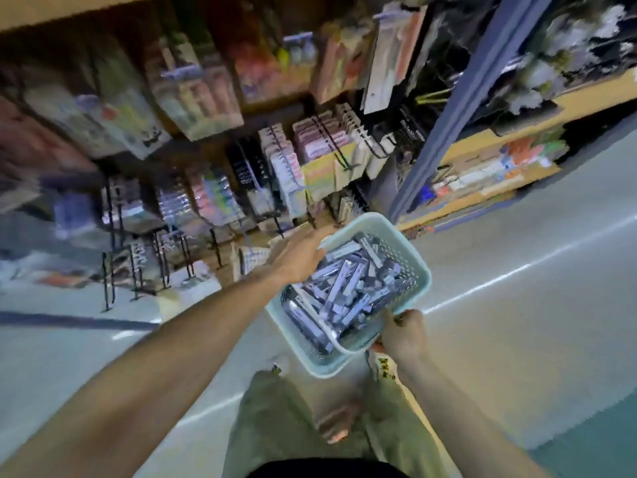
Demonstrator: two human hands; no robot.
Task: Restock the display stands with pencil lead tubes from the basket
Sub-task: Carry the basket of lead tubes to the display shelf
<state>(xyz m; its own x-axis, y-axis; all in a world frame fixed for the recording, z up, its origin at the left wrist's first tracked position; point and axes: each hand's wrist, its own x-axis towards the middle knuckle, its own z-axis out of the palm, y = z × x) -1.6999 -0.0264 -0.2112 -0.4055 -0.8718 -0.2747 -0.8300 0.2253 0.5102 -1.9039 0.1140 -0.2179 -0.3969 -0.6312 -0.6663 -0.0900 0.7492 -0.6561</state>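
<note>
A pale teal plastic basket [421,270] hangs above the floor, filled with several pencil lead tubes [348,288] in dark and silvery packs. My left hand [299,254] grips the basket's far left rim, its fingertips hidden inside the basket. My right hand [404,334] grips the near rim, fingers curled over the edge. The display stands [162,260] with black wire hooks stand to the left on the low shelf, blurred by motion.
Shelving with hanging stationery packs [193,88] fills the upper left. A blue upright post [458,98] separates it from another shelf [489,174] on the right. The pale floor [517,322] spreads to the right. My legs in olive trousers [269,422] are below.
</note>
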